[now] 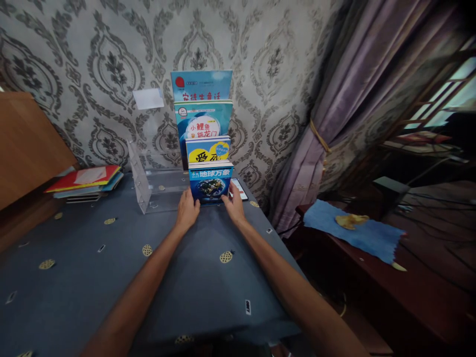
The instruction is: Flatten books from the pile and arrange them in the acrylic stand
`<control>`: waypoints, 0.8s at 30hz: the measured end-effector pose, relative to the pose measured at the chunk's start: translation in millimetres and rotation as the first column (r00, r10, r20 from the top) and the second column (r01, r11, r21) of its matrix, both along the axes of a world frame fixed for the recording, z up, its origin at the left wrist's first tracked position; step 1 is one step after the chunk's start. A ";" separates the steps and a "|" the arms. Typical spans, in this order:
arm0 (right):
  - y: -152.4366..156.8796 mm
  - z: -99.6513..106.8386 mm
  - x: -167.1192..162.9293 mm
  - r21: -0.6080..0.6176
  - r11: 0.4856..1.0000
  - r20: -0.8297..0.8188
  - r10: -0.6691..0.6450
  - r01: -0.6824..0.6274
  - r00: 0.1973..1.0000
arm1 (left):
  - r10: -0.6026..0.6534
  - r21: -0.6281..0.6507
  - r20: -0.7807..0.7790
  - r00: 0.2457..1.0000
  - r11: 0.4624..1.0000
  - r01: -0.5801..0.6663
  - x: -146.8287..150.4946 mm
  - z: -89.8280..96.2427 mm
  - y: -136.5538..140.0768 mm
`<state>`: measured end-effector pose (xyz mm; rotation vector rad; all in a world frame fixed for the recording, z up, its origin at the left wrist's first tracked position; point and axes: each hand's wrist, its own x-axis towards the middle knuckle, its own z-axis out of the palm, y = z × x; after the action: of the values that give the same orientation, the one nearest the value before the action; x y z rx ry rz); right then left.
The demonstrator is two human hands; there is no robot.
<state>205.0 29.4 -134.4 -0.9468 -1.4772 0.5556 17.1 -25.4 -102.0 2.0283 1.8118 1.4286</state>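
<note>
A blue book with a globe on its cover stands upright at the front of a clear stepped rack. My left hand grips its lower left edge, thumb on the cover. At the lower right edge, my right hand holds the same book, its thumb also in front. Behind it rise a blue and yellow book, a teal book and, tallest at the back, a light blue book. The fingers behind the front book are hidden.
Folders and books lie stacked at the table's left. A phone rests right of the rack. The patterned tablecloth covers the table. At the right are a curtain and a dark red bench bearing a blue cloth.
</note>
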 end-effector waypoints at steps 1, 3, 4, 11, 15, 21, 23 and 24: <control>1.2 0.8 0.0 -0.003 1.000 -0.008 0.001 -0.001 1.000 | 0.012 -0.019 -0.016 1.000 1.000 -0.013 0.5 1.6 -1.4; 3.7 2.4 0.0 -0.019 1.000 -0.024 0.001 -0.001 1.000 | 0.033 -0.048 -0.047 0.998 0.998 -0.035 1.5 4.3 -3.4; 4.7 3.0 0.0 -0.029 1.000 -0.032 0.001 -0.002 0.999 | 0.041 -0.054 -0.058 0.997 0.998 -0.044 1.8 5.2 -4.0; 5.4 4.0 -0.2 -0.076 0.997 -0.086 0.009 -0.015 0.996 | 0.041 -0.027 -0.051 0.998 0.999 -0.043 3.2 4.4 -2.3; 5.3 3.9 -0.6 -0.085 0.996 -0.123 0.018 -0.029 0.992 | 0.026 -0.020 -0.035 0.999 0.999 -0.026 3.2 2.5 -1.4; 5.8 4.7 -0.6 -0.083 0.996 -0.143 0.029 -0.041 0.989 | 0.030 -0.032 -0.028 0.999 0.999 -0.031 3.5 2.8 -2.6; 5.6 5.4 -0.4 -0.081 0.996 -0.143 0.035 -0.047 0.989 | 0.037 -0.043 -0.044 0.998 0.998 -0.039 4.0 3.4 -3.3; 5.4 5.8 -0.3 -0.081 0.996 -0.144 0.037 -0.049 0.989 | 0.040 -0.045 -0.050 0.998 0.998 -0.042 4.1 3.5 -3.5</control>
<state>204.7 34.8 -128.6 -0.9230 -1.3576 0.7076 21.2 -28.9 -98.4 2.0328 1.8977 1.3459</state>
